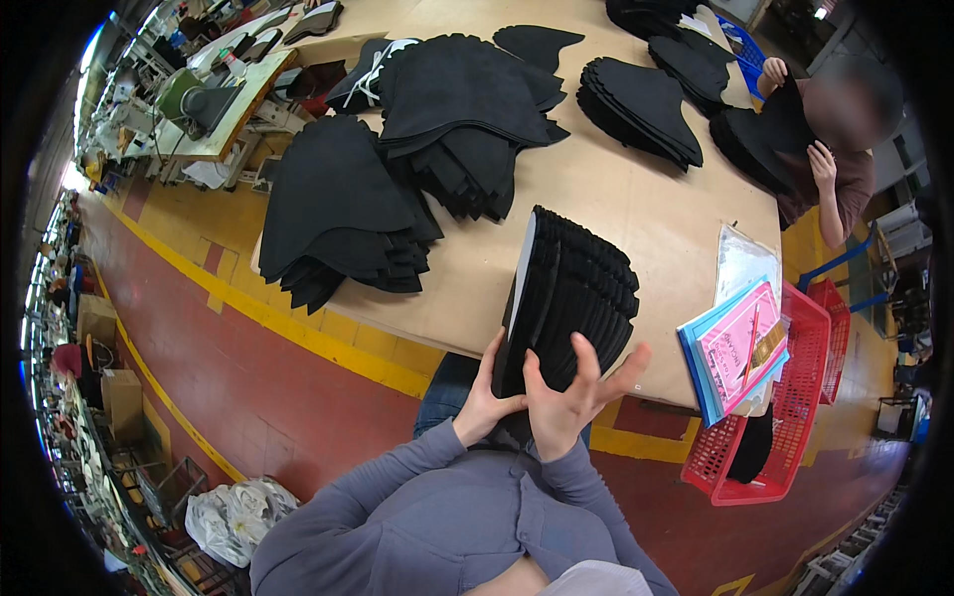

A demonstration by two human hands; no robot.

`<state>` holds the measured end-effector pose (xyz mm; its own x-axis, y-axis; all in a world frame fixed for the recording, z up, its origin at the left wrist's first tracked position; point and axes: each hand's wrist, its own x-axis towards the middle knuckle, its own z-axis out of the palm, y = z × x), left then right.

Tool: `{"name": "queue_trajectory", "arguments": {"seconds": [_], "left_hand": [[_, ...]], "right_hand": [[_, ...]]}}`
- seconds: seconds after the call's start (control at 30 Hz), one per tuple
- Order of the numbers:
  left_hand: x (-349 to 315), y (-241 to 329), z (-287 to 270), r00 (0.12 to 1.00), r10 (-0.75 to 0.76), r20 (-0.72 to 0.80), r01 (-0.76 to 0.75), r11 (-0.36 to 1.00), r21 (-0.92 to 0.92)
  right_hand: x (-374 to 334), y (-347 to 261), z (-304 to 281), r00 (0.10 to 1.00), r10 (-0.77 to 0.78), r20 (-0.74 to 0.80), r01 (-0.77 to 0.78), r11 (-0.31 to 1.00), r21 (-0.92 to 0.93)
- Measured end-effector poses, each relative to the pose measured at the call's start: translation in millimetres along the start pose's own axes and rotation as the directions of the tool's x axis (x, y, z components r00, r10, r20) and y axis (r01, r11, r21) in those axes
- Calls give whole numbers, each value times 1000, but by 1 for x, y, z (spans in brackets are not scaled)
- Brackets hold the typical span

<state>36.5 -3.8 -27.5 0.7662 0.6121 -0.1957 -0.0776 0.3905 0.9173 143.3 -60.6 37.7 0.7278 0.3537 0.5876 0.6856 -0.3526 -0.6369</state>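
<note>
A thick stack of black fabric pieces (571, 293) stands on edge at the near side of a tan table (636, 214). My left hand (485, 397) grips the stack's lower left side. My right hand (576, 392) lies flat against its near face, fingers spread. Both forearms wear grey sleeves.
More piles of black cut pieces (338, 214) (467, 109) (641, 104) cover the table. Another person (840, 149) handles black pieces at the far right. Pink and blue folders (740, 348) rest on a red basket (795, 397). Sewing benches stand at the far left, with white bags (234, 517) on the floor.
</note>
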Motion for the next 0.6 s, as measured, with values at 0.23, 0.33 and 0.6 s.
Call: {"name": "queue_trajectory", "arguments": {"seconds": [0.23,0.33,0.6], "left_hand": [[-1,-14,-7,999,-13,-33,15,999,47],[9,20,-16,981,-143,-131,163,973,163],[40,98,-76,983,-163,-79,170,981,91]], "right_hand": [[0,21,-7,840,528,121,-536,777,330],[-8,51,-12,805,561,195,-575,655,490],[1,85,-54,771,592,234,-542,416,730]]}}
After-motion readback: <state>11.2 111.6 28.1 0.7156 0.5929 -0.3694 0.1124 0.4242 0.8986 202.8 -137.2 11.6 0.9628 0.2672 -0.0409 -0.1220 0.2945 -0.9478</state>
